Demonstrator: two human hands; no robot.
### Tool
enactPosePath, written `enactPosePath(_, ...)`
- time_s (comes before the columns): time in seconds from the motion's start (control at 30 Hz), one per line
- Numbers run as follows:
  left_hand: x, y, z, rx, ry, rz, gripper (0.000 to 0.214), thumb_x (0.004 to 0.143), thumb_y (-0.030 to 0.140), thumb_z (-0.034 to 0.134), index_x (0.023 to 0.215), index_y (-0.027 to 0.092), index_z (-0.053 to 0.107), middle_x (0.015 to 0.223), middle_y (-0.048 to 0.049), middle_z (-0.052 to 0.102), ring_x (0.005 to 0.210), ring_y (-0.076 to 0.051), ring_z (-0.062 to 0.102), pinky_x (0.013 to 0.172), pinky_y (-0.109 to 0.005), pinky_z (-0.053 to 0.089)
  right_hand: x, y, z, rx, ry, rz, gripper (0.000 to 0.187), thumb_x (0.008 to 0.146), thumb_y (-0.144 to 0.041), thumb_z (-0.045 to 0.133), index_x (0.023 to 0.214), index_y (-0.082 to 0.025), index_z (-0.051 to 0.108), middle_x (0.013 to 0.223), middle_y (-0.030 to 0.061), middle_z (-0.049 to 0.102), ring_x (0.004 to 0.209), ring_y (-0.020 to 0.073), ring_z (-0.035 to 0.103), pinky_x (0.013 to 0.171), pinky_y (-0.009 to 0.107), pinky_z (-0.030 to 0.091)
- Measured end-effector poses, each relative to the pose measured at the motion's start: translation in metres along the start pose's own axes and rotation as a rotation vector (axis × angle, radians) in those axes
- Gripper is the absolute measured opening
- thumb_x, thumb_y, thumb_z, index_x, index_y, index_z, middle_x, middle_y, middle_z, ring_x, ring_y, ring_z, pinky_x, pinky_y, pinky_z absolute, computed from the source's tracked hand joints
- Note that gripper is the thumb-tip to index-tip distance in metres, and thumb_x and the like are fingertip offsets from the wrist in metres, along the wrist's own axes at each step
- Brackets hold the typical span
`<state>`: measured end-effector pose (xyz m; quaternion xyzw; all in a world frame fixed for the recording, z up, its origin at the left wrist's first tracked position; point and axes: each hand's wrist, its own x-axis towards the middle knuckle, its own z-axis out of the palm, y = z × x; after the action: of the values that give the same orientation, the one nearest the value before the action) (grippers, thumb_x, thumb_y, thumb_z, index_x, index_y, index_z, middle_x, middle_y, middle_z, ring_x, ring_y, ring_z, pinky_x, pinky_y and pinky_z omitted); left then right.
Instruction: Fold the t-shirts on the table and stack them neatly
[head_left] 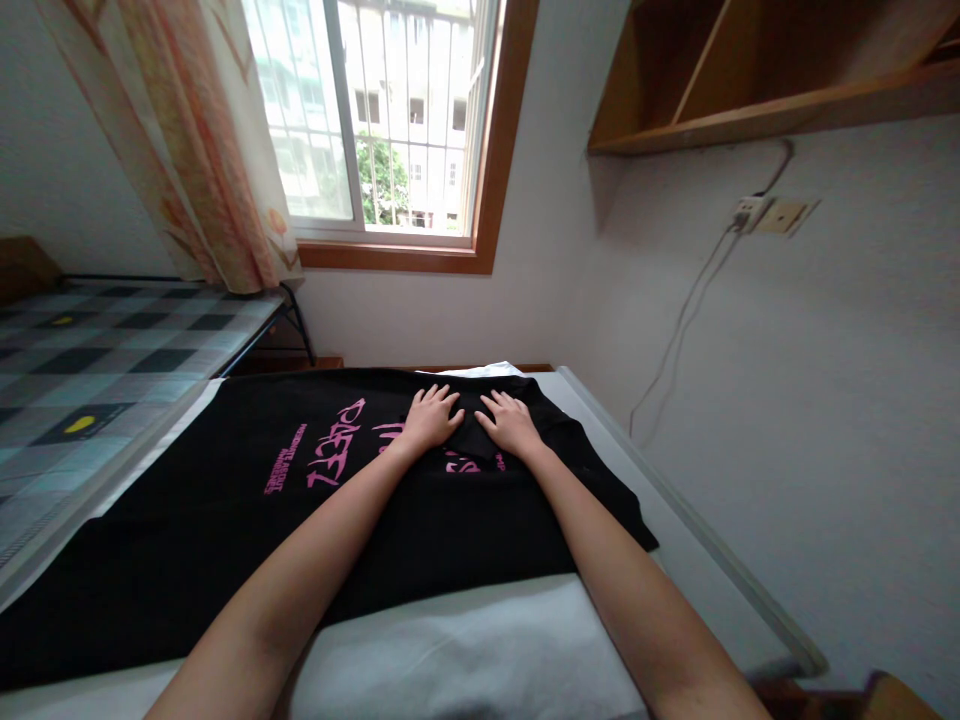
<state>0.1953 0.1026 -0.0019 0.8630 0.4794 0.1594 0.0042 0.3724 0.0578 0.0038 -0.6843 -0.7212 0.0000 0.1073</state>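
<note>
A black T-shirt (247, 560) with pink lettering lies spread out across the table. My left hand (431, 418) rests palm down on its far part, fingers stretched and slightly apart. Beside it, my right hand (511, 425) also lies on the black fabric with its fingers spread. A small dark flap of cloth (474, 438) sits between the two hands and covers part of the lettering; whether it is a fold of the shirt or a separate piece, I cannot tell. Neither hand grips anything.
White cloth (465, 650) covers the near side of the table, whose raised edge (705, 530) runs along the right wall. A bed with a checked cover (150, 330) stands at left, below a curtain (217, 150). Charger cables (682, 320) hang from a wall socket, under a wooden shelf (750, 110).
</note>
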Motion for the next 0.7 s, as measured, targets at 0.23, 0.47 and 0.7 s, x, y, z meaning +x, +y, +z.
enactPosePath(0.23, -0.0004, 0.0008, -0.0007, -0.003, 0.004, -0.004, 0.05, 0.094, 0.046, 0.04, 0.135, 0.021, 0.055, 0.146, -0.0094, 0.047, 0.138, -0.028, 0.037, 0.114, -0.046, 0.026, -0.0018, 0.0002, -0.0016, 0.009, 0.136, 0.07, 0.048, 0.097, -0.045, 0.038, 0.131, -0.017, 0.059, 0.143, 0.0115, 0.05, 0.134, 0.0247, 0.04, 0.11, 0.04, 0.027)
enactPosePath(0.47, -0.003, 0.0039, -0.0056, 0.029, 0.086, -0.115, 0.055, 0.092, 0.046, 0.043, 0.141, 0.021, 0.048, 0.155, -0.0109, 0.033, 0.143, -0.029, 0.028, 0.113, -0.048, 0.027, -0.0015, 0.0055, -0.0022, -0.036, 0.204, 0.262, 0.053, 0.095, -0.039, 0.04, 0.138, -0.009, 0.049, 0.152, 0.0173, 0.037, 0.139, 0.0256, 0.032, 0.111, 0.042, 0.023)
enactPosePath(0.7, -0.0034, 0.0035, -0.0052, 0.022, 0.04, -0.197, 0.053, 0.092, 0.05, 0.041, 0.136, 0.023, 0.054, 0.154, -0.0114, 0.036, 0.139, -0.033, 0.034, 0.113, -0.052, 0.025, 0.0021, 0.0087, 0.0024, -0.034, 0.112, 0.257, 0.062, 0.098, -0.044, 0.03, 0.149, -0.009, 0.034, 0.157, 0.016, 0.027, 0.143, 0.0253, 0.023, 0.113, 0.045, 0.019)
